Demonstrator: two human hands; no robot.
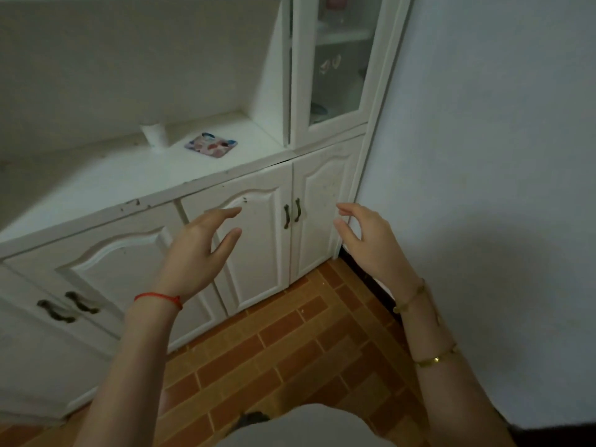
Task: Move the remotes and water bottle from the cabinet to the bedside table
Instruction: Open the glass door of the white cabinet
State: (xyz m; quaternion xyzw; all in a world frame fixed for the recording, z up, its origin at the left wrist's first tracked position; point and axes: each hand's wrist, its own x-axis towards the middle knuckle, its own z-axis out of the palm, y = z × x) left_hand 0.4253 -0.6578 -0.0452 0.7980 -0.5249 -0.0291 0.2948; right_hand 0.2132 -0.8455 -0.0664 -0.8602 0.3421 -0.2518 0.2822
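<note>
A white cabinet [154, 175] with closed lower doors stands in front of me. Two dark handles [292, 215] sit side by side on the right pair of doors. My left hand [196, 250] hovers open in front of the door left of those handles, touching nothing. To the right of the handles, my right hand [367, 237] is raised with fingers apart and empty. No remote or water bottle shows in view.
A small white cup [155, 134] and a patterned square coaster [211, 145] rest on the cabinet top. A glass-door upper unit [335, 59] rises at the right. A white wall [483, 156] stands close on the right. The floor [290, 343] is orange brick tile.
</note>
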